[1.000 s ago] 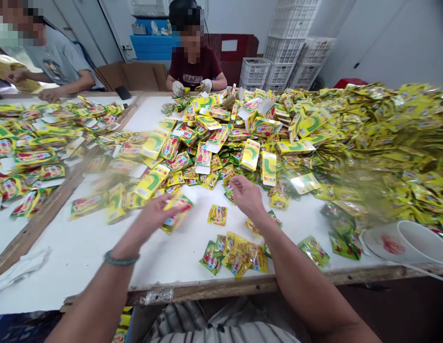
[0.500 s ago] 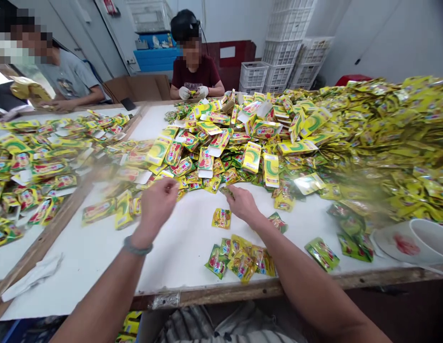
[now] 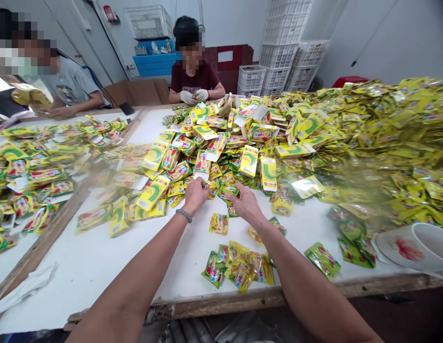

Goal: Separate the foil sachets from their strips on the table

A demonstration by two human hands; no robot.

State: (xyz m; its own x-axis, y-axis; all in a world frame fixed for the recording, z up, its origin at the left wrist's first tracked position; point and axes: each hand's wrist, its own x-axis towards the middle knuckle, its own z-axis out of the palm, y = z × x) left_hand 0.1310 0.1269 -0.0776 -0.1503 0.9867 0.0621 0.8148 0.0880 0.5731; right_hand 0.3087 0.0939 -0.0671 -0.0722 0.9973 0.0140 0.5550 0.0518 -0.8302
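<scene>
My left hand [image 3: 196,197] is at the front edge of the heap, its fingers closed at a small yellow packet [image 3: 211,188]. Just to the right, my right hand [image 3: 247,206] pinches a green packet [image 3: 228,191] between thumb and fingers. A single yellow packet [image 3: 219,223] lies on the white tabletop below the hands. Nearer the front edge is a small cluster of green packets [image 3: 213,269] and yellow packets [image 3: 239,270]. Yellow and green printed boxes [image 3: 249,161] lie piled behind both hands, and one yellow box [image 3: 153,193] rests left of my left hand.
A huge mound of yellow packets [image 3: 393,138] covers the right side. A white tub [image 3: 400,247] stands at the front right beside green packets [image 3: 322,259]. A wooden strip [image 3: 46,243] divides the table at left. Two co-workers sit across; one wears white gloves [image 3: 194,96].
My left hand has moved right and up, away from the boxes, to the packets beside my right hand. A yellow box now lies where it was. My right hand has shifted slightly right.
</scene>
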